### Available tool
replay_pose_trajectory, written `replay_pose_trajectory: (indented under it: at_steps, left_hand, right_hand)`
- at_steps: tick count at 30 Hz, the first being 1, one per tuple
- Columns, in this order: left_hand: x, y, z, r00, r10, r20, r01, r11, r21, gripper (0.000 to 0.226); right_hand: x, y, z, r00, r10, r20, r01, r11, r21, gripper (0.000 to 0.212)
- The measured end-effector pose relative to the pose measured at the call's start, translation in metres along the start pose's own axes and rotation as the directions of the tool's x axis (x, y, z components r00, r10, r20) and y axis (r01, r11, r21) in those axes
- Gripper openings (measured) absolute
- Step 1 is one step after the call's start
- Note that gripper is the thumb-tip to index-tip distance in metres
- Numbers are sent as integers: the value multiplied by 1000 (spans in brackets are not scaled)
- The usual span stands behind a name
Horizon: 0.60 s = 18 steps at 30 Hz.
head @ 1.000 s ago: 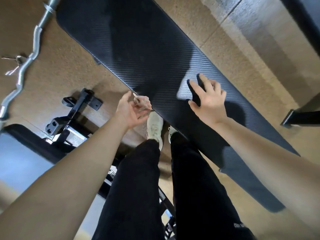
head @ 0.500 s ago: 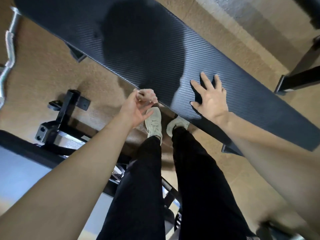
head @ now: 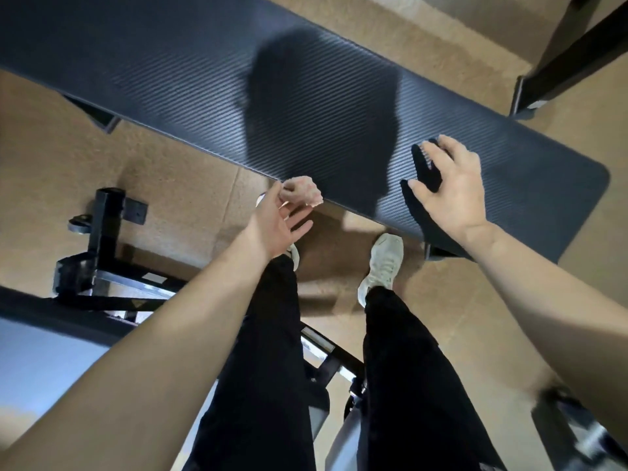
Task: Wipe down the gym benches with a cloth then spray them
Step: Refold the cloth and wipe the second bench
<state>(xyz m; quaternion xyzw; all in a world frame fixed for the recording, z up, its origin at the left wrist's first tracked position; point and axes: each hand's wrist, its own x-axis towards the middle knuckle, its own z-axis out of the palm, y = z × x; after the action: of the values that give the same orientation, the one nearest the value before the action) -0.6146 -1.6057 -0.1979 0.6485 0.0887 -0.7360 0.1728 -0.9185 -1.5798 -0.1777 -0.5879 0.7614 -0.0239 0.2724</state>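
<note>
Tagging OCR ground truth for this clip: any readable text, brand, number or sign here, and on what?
No text is legible.
Frame sticker: too small to read.
Rail sticker: blurred, unreadable.
Bench, cloth: no print shows.

No text, brand, number or sign legible anywhere. Pale sticker [head: 537, 104] on black frame foot [head: 518, 93], beyond and right of the right hand [head: 448, 193]: too small to read. Pale label strip [head: 312, 335] on steel rail [head: 339, 355], nearer than the left hand [head: 277, 226] pinching the cloth [head: 301, 193]: blurred, unreadable
</note>
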Motion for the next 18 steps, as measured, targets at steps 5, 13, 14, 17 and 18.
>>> replay_pose_trajectory:
  at_steps: [5, 13, 14, 17, 18]
  left_hand:
    - [0, -47, 40, 999, -18, -45, 22, 997, 75, 44]
    - [-8, -112, 103, 997, -58, -56, 66, 984, 163, 34]
    - [-9, -119, 109, 996, -62, -60, 71, 983, 167, 32]
    - [-9, -137, 124, 994, -72, -80, 85, 981, 174, 29]
    - [-8, -142, 129, 994, -74, -82, 89, 978, 186, 29]
  right_hand:
    - [-39, 79, 0, 946, 319, 52, -307, 937, -165, 82]
    - [-53, 109, 10, 958, 245, 148, -215, 957, -193, 86]
    - [-55, 112, 8, 961, 219, 166, -191, 967, -170, 84]
    - [-67, 129, -2, 978, 116, 173, -112, 993, -37, 77]
    - [-71, 137, -7, 984, 96, 151, -105, 993, 50, 76]
